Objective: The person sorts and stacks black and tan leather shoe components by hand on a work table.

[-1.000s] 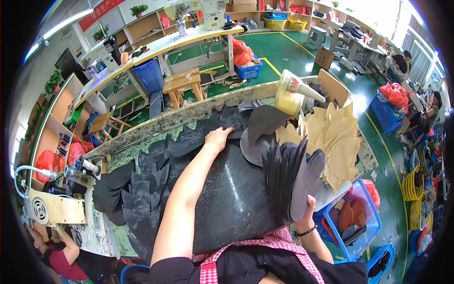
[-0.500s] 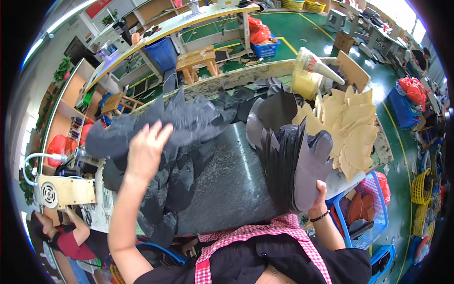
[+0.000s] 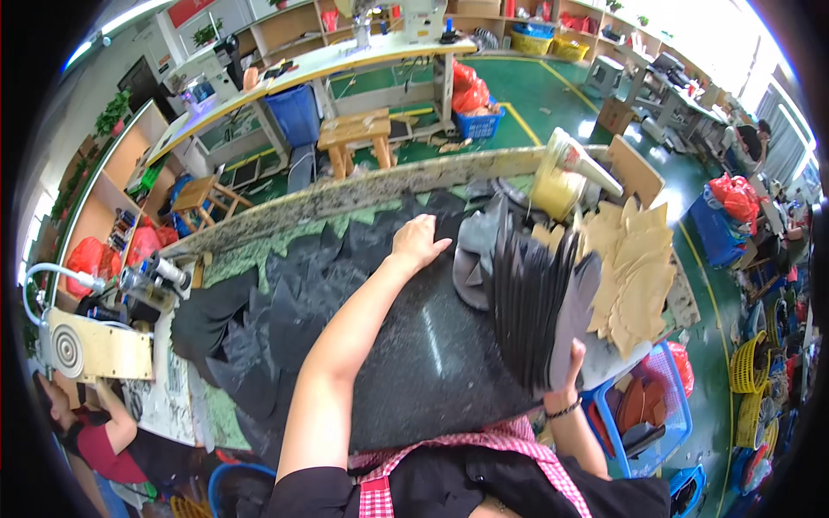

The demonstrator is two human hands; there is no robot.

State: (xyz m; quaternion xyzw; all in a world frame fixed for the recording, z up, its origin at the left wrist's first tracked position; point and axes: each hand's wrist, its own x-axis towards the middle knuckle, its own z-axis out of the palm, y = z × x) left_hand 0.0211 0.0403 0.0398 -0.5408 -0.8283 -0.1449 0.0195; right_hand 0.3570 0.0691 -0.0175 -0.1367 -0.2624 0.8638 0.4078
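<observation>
in right hand point(image 3: 569, 376), dark stack point(image 3: 534, 315) lengthwise forward

Black stack point(image 3: 525, 315), tan pieces point(image 3: 629, 272), pink-checked apron point(image 3: 449, 445)

From here I count one held stack point(image 3: 531, 311) and one tan pile point(image 3: 630, 272) right, one bottle point(image 3: 554, 180) farther off, two wooden stools point(image 3: 354, 131) far left.

Workbench point(image 3: 222, 420) with mottled green top, raised stained rim point(image 3: 363, 182) along far side. On it: black pointed cutouts point(image 3: 298, 302) overlapping across left and back, dark speckled board point(image 3: 423, 371) front centre, tan cutouts point(image 3: 635, 272) fanned at right. Tilted yellowish cone-tipped container point(image 3: 554, 188) near back right.
</observation>
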